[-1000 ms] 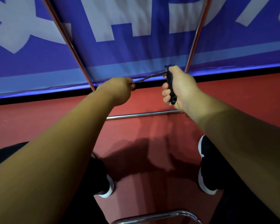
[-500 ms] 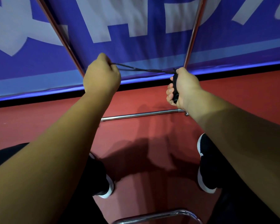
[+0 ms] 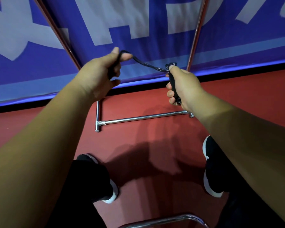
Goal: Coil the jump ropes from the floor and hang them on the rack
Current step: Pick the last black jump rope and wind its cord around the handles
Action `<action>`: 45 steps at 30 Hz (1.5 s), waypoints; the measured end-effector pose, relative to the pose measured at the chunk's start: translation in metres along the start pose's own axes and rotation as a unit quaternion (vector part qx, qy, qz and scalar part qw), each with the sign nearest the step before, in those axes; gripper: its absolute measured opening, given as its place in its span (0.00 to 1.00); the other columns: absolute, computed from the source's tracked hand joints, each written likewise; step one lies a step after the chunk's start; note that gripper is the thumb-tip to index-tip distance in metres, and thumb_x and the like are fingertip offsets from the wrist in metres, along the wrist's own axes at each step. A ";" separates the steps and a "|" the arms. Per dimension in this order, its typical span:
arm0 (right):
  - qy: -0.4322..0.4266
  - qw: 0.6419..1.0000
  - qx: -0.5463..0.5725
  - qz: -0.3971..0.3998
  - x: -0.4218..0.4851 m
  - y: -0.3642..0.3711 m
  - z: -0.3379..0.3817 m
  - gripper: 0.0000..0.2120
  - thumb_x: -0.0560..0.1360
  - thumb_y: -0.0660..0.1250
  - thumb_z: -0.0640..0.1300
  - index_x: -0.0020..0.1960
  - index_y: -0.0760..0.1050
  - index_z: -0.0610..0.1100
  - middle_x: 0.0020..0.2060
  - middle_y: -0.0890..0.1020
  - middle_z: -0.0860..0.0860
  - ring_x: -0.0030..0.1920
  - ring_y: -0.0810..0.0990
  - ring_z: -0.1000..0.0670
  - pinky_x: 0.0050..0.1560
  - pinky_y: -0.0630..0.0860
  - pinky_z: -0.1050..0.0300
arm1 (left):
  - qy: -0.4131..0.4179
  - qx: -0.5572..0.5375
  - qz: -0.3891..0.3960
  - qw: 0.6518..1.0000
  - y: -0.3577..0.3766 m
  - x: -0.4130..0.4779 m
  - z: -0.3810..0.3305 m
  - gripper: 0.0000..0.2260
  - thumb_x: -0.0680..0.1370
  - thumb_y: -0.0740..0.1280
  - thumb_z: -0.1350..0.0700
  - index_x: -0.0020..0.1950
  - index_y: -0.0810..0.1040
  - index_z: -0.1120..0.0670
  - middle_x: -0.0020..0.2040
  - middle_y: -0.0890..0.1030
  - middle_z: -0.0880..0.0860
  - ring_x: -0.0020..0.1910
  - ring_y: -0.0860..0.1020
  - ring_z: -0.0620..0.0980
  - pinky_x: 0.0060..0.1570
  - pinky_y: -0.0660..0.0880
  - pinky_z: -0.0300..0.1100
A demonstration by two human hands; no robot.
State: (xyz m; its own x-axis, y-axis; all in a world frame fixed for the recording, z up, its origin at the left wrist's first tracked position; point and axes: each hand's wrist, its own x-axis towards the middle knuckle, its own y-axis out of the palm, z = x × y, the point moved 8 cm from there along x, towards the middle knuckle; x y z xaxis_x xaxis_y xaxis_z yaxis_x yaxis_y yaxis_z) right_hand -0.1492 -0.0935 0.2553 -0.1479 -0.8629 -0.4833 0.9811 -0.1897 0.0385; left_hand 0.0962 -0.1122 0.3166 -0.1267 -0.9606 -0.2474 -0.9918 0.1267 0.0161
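rope (image 3: 148, 64) between both hands, handle (image 3: 174, 87) mostly hidden

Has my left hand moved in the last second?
Yes, upward: the left hand was level with the bottom of the banner, now mostly above it, stretching the rope.

The left grip (image 3: 99, 74) and the right grip (image 3: 183, 86) are raised side by side above the floor (image 3: 138, 142). The jump rope (image 3: 148, 64) runs between them, from the left grip's fingers (image 3: 125, 56) to the top of the handle (image 3: 174, 87) held upright in the right grip. Beyond and below them the rack's base bar (image 3: 141, 118) lies crosswise on the floor, with an upright (image 3: 197, 33) rising in front of the banner (image 3: 138, 22) behind it. Nearer, a left shoe (image 3: 109, 191) and a right shoe (image 3: 209, 170) stand apart on the floor, with a curved tube (image 3: 171, 220) between them at the closest edge.
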 end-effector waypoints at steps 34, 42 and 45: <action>-0.047 0.999 0.006 0.000 -0.003 -0.003 0.008 0.14 0.81 0.70 0.57 0.49 0.77 0.46 0.31 0.74 0.50 0.25 0.69 0.50 0.29 0.67 0.59 | 0.041 0.461 0.030 0.886 0.013 -0.014 -0.006 0.17 0.79 0.69 0.35 0.43 0.88 0.45 0.25 0.71 0.46 0.27 0.68 0.49 0.34 0.67 0.41; 0.002 0.989 0.016 0.148 -0.017 0.030 0.000 0.16 0.81 0.70 0.59 0.50 0.78 0.45 0.32 0.75 0.49 0.27 0.68 0.51 0.30 0.65 0.58 | -0.045 0.581 -0.013 0.813 0.007 0.002 0.026 0.10 0.80 0.59 0.59 0.46 0.79 0.59 0.33 0.86 0.53 0.32 0.86 0.51 0.41 0.82 0.45; 0.005 0.986 0.007 0.169 -0.018 0.032 0.000 0.15 0.80 0.69 0.59 0.49 0.78 0.46 0.33 0.74 0.50 0.27 0.68 0.51 0.30 0.66 0.58 | -0.069 0.313 -0.014 0.947 0.013 -0.002 0.031 0.08 0.82 0.54 0.63 0.49 0.71 0.61 0.43 0.86 0.63 0.36 0.86 0.59 0.41 0.84 0.55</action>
State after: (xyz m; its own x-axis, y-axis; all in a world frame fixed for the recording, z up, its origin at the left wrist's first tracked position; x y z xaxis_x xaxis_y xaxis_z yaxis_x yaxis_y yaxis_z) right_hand -0.1150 -0.0840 0.2654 0.1875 -0.8732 -0.4499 0.9725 0.1007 0.2098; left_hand 0.0838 -0.1011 0.2873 -0.0549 -0.9300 -0.3636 -0.7854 0.2650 -0.5593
